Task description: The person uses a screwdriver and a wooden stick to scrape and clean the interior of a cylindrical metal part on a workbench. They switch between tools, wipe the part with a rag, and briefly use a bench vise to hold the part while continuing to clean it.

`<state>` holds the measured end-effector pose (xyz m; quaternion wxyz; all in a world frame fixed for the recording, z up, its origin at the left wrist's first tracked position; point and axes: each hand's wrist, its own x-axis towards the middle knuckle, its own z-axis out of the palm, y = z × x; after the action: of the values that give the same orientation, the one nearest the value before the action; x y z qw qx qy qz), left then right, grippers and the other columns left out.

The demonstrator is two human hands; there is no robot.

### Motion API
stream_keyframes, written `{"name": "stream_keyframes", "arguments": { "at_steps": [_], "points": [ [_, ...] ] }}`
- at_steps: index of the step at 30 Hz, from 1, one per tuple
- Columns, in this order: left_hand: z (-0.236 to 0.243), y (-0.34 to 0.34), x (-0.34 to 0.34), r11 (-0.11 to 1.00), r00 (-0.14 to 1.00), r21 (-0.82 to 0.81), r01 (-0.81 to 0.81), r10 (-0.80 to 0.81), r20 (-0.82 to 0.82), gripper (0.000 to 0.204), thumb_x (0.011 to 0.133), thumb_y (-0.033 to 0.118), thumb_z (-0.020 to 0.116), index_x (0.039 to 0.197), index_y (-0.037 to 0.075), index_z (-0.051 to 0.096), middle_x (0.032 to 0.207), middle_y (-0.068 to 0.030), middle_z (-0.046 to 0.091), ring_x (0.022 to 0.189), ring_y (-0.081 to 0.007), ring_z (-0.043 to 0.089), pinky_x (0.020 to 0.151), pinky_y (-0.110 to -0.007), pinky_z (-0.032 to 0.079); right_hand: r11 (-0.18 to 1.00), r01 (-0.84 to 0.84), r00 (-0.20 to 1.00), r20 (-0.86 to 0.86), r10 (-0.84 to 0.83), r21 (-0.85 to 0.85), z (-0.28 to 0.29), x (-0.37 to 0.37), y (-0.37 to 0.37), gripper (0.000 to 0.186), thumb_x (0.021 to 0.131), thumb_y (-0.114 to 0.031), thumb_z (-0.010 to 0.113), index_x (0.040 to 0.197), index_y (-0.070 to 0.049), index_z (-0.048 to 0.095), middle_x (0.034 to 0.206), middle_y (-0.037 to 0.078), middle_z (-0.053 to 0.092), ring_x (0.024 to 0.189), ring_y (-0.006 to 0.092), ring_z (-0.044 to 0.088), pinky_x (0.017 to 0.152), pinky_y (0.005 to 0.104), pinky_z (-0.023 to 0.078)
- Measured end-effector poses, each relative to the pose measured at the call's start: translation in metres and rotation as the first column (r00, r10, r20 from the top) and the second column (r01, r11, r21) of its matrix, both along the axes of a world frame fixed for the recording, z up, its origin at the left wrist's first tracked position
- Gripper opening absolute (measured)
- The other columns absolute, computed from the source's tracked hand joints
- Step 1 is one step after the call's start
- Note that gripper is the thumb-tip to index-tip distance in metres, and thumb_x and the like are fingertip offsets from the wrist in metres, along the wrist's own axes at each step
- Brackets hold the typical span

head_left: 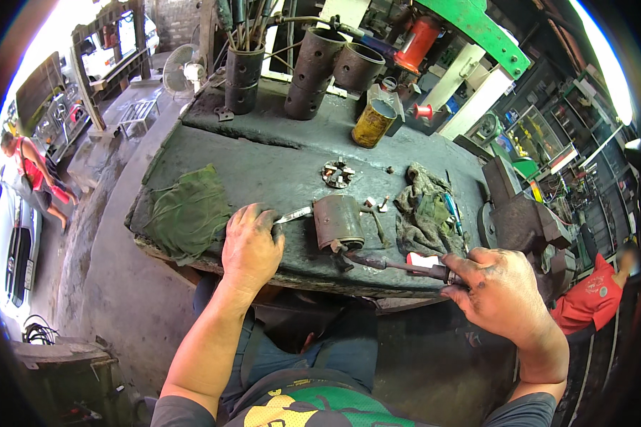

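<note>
A crumpled green cloth [189, 211] is lying at the left end of the grimy bench [278, 153]. A greasy rag [421, 206] is sitting toward the right, with a blue-handled tool [454, 212] resting on its edge. A small toothed metal part [337, 174] is lying mid-bench. A rusty yellow can [372, 122] and three perforated dark cylinders [306, 82] are standing along the back, and a white fan [184, 71] is standing beyond.

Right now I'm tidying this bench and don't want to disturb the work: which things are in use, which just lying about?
In use: metal cylinder, screwdriver in right hand, small blade by left hand.
Lying about: green cloth, dirty rag, yellow can, perforated tubes.
</note>
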<state>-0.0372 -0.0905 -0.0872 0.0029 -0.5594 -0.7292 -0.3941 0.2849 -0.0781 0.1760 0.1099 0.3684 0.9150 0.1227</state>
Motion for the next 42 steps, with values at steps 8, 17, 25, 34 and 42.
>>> {"name": "stream_keyframes", "arguments": {
  "at_steps": [8, 17, 25, 34, 42],
  "points": [
    [-0.003, 0.002, 0.000, 0.998, 0.999, 0.069, 0.008, -0.011, 0.038, 0.027, 0.090, 0.014, 0.082, 0.116, 0.007, 0.082, 0.122, -0.0121, 0.075, 0.124, -0.0375, 0.068, 0.115, -0.050, 0.052, 1.000, -0.020, 0.996, 0.082, 0.022, -0.022, 0.008, -0.019, 0.006, 0.042, 0.096, -0.040, 0.084, 0.127, -0.013, 0.081, 0.093, 0.009, 0.072, 0.084, 0.0348, 0.078, 0.073, 0.0480, 0.062],
    [-0.006, 0.001, -0.002, 0.997, 1.000, 0.065, 0.029, -0.029, -0.004, 0.028, 0.090, 0.014, 0.083, 0.116, 0.004, 0.081, 0.124, -0.0123, 0.075, 0.122, -0.0379, 0.069, 0.110, -0.049, 0.055, 0.995, -0.044, 0.967, 0.247, 0.064, -0.089, 0.017, -0.025, 0.016, 0.041, 0.099, -0.037, 0.080, 0.132, -0.014, 0.077, 0.095, 0.010, 0.074, 0.084, 0.0367, 0.079, 0.073, 0.0489, 0.064],
    [-0.023, 0.000, -0.001, 0.991, 0.983, -0.133, 0.012, -0.036, -0.182, 0.048, 0.097, 0.031, 0.077, 0.136, 0.003, 0.074, 0.149, -0.0220, 0.068, 0.145, -0.0388, 0.061, 0.128, -0.051, 0.045, 0.998, -0.065, 0.921, 0.385, 0.056, 0.012, 0.009, -0.024, 0.011, 0.043, 0.094, -0.046, 0.084, 0.121, -0.014, 0.075, 0.094, 0.009, 0.075, 0.086, 0.0341, 0.079, 0.073, 0.0495, 0.062],
    [-0.028, -0.009, -0.001, 0.951, 0.987, 0.265, 0.158, -0.150, -0.049, 0.039, 0.096, 0.027, 0.082, 0.130, 0.009, 0.071, 0.141, -0.0138, 0.068, 0.140, -0.0384, 0.063, 0.126, -0.051, 0.048, 0.991, -0.001, 0.968, 0.248, 0.035, -0.133, 0.029, -0.040, 0.004, 0.024, 0.103, -0.028, 0.073, 0.099, -0.006, 0.081, 0.096, 0.024, 0.080, 0.091, 0.0459, 0.079, 0.081, 0.0581, 0.064],
    [-0.036, -0.010, 0.000, 0.943, 0.983, 0.290, 0.166, -0.182, 0.028, 0.046, 0.094, 0.023, 0.082, 0.136, 0.009, 0.070, 0.144, -0.0138, 0.067, 0.143, -0.0400, 0.061, 0.125, -0.049, 0.049, 0.990, -0.005, 0.977, 0.209, 0.034, -0.138, 0.025, -0.036, -0.002, 0.025, 0.102, -0.028, 0.074, 0.098, -0.005, 0.081, 0.096, 0.023, 0.080, 0.092, 0.0458, 0.078, 0.082, 0.0582, 0.062]
  ]
}}
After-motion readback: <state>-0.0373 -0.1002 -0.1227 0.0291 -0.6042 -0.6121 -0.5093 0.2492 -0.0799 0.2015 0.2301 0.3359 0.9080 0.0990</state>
